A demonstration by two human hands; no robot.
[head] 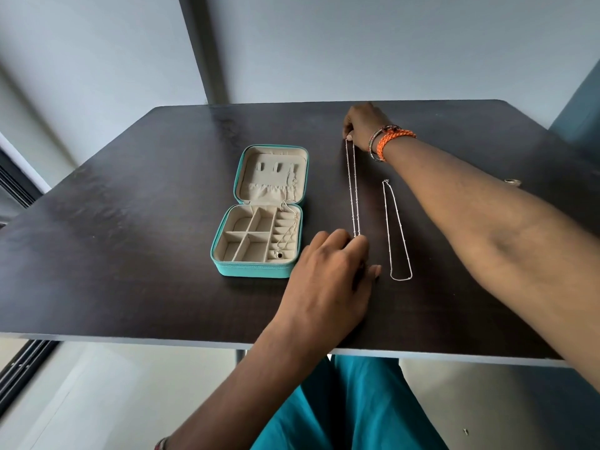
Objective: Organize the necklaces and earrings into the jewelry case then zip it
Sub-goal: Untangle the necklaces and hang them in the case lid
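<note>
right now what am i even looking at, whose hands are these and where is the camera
This is one picture from a camera worn on a person's head, looking down at their own two bare hands over a dark table. The right hand, with orange bracelets on its wrist, pinches the far end of a thin silver necklace; the left hand holds its near end, stretching it straight. A second necklace lies loose beside it. To the left sits an open teal jewelry case with another chain already draped inside.
</note>
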